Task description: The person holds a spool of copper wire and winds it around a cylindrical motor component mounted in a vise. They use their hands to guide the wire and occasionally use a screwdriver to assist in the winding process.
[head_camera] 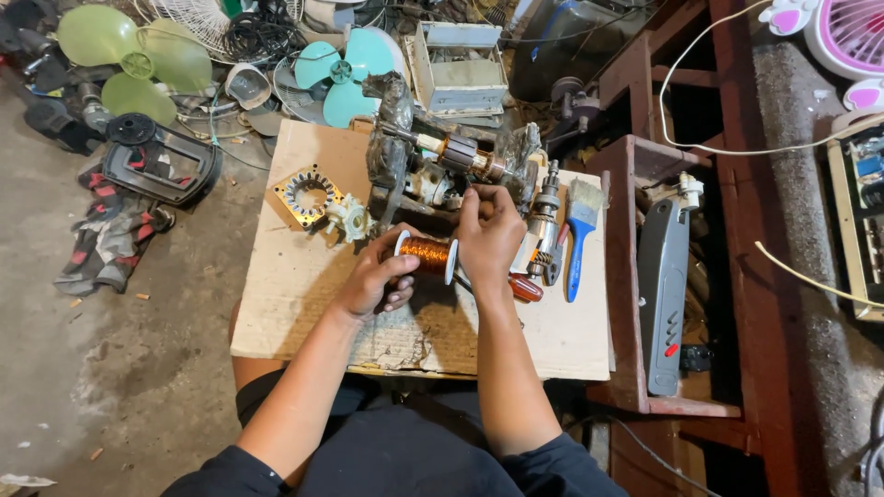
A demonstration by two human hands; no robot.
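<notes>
Head view: left hand [376,281] grips a shiny copper-wire spool [428,255] with white flanges; right hand [488,235] pinches closed above it.

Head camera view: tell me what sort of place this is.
Probably a small fan or motor repair workshop: loose fan blades, a wound armature, and a spool of copper wire in the left hand.

Person wearing dark, near-black short-sleeved top; sleeve hems ending above elbows, fabric plain, showing no print or pattern. Forearms showing bare below sleeves. Left hand [376,281] and right hand [488,235] both going bare: wearing no gloves, rings, watch or wristband that can be made out. Dark cloth covering lap between arms, same shade as top; cannot tell whether shirt or trousers. One bare knee showing at left, under cardboard edge.
</notes>
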